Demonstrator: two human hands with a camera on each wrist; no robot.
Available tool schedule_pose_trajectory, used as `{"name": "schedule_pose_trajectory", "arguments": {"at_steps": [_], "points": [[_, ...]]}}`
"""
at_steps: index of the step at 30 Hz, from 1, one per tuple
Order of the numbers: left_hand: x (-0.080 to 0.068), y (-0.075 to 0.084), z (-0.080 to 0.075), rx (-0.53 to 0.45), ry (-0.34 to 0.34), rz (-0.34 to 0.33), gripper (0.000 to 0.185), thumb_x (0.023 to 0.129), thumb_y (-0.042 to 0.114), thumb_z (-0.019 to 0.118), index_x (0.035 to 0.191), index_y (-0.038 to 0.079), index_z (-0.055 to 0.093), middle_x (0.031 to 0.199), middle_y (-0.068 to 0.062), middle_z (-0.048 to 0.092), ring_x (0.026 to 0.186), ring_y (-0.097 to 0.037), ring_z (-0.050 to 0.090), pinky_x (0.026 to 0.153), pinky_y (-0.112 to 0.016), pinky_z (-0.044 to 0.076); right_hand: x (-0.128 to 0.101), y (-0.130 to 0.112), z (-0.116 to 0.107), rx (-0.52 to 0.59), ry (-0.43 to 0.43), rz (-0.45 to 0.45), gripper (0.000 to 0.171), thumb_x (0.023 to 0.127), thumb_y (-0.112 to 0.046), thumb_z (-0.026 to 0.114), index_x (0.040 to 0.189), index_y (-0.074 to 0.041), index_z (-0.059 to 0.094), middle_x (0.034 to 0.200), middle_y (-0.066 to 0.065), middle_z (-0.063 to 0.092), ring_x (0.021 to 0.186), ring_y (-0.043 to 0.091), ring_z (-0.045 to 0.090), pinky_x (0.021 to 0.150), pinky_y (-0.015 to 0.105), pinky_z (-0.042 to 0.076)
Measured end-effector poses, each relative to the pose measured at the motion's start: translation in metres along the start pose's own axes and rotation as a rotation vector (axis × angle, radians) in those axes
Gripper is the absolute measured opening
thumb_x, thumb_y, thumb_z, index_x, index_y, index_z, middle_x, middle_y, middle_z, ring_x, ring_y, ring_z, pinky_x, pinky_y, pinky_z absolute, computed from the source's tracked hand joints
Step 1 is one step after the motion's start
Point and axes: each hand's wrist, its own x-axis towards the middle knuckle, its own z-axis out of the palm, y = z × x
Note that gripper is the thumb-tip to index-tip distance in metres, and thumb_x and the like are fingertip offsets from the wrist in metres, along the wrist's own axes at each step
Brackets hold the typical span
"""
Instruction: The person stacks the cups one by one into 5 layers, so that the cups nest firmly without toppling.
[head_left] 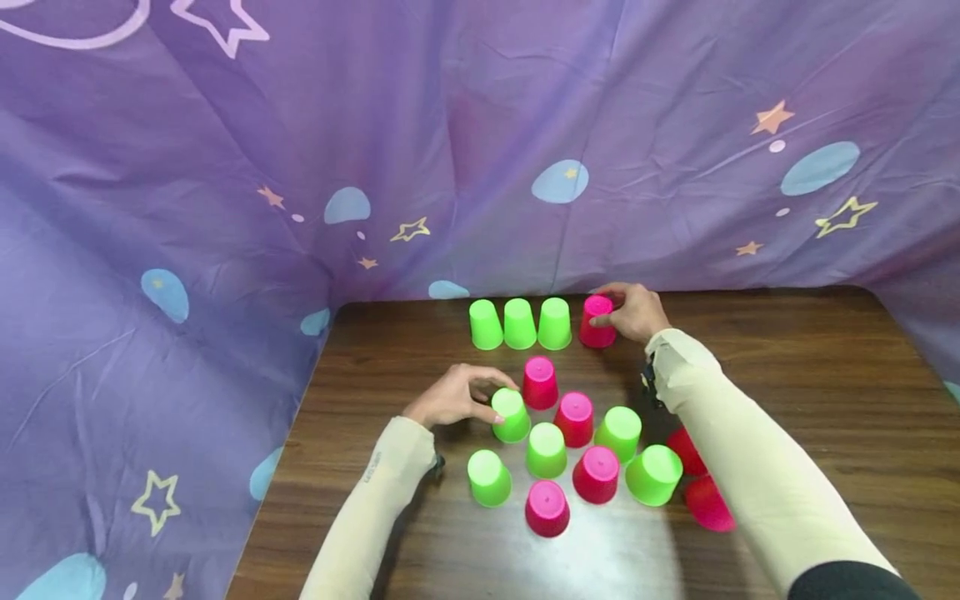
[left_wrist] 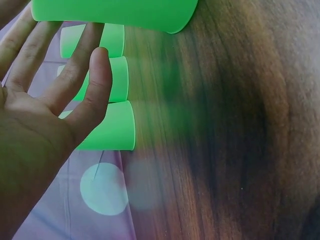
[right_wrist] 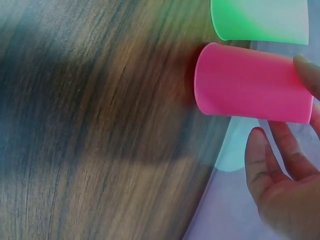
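Observation:
At the back edge of the table, my right hand (head_left: 636,312) holds an upside-down pink cup (head_left: 597,323) by its upper part, fingers behind and thumb in front. In the right wrist view this pink cup (right_wrist: 252,84) stands beside a green cup (right_wrist: 262,20). To its left is a row of three upside-down green cups (head_left: 520,324). Nearer the middle, my left hand (head_left: 459,395) has its thumb and fingers around another green cup (head_left: 512,417). That green cup (left_wrist: 115,12) fills the top of the left wrist view, hiding some fingertips.
Several more upturned cups stand in the middle, among them a pink cup (head_left: 540,383) and a green cup (head_left: 489,478). Two red-pink cups (head_left: 708,503) are partly hidden by my right forearm. A purple patterned cloth (head_left: 480,150) hangs behind the wooden table (head_left: 390,358).

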Motion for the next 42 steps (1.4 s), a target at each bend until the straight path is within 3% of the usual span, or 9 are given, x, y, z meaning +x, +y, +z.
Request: {"name": "schedule_pose_trajectory", "arguments": {"at_steps": [15, 24, 34, 42], "points": [[0.007, 0.000, 0.001, 0.029, -0.014, 0.012, 0.046, 0.079, 0.013, 0.086, 0.122, 0.019, 0.070, 0.125, 0.000, 0.072, 0.117, -0.013, 0.064, 0.095, -0.034, 0.058, 0.000, -0.001, -0.002, -0.010, 0.017, 0.011, 0.053, 0.078, -0.022, 0.083, 0.127, -0.010, 0.066, 0.120, 0.025, 0.070, 0.116, 0.044, 0.063, 0.103, 0.055, 0.045], [0.006, 0.001, 0.003, 0.022, -0.015, 0.014, 0.046, 0.079, 0.012, 0.086, 0.122, 0.017, 0.070, 0.125, -0.002, 0.072, 0.116, -0.015, 0.065, 0.096, -0.042, 0.058, 0.000, 0.001, 0.004, -0.008, 0.008, 0.032, 0.055, 0.079, -0.023, 0.083, 0.129, -0.009, 0.065, 0.122, 0.026, 0.068, 0.117, 0.044, 0.061, 0.103, 0.055, 0.045], [-0.002, 0.000, 0.002, 0.051, -0.022, -0.003, 0.051, 0.080, 0.017, 0.085, 0.127, 0.014, 0.067, 0.127, -0.003, 0.071, 0.117, -0.014, 0.064, 0.094, -0.034, 0.058, -0.005, 0.002, 0.008, -0.010, -0.025, 0.037, 0.068, 0.079, -0.023, 0.082, 0.140, -0.007, 0.056, 0.127, 0.030, 0.065, 0.121, 0.046, 0.058, 0.105, 0.055, 0.045], [-0.003, 0.000, -0.002, 0.066, -0.011, -0.009, 0.056, 0.077, 0.015, 0.087, 0.128, 0.012, 0.066, 0.128, -0.006, 0.071, 0.118, -0.019, 0.065, 0.095, -0.034, 0.058, -0.002, -0.007, 0.000, -0.005, -0.040, 0.029, 0.072, 0.079, -0.025, 0.083, 0.142, -0.005, 0.053, 0.128, 0.029, 0.064, 0.122, 0.048, 0.057, 0.106, 0.056, 0.045]]}}
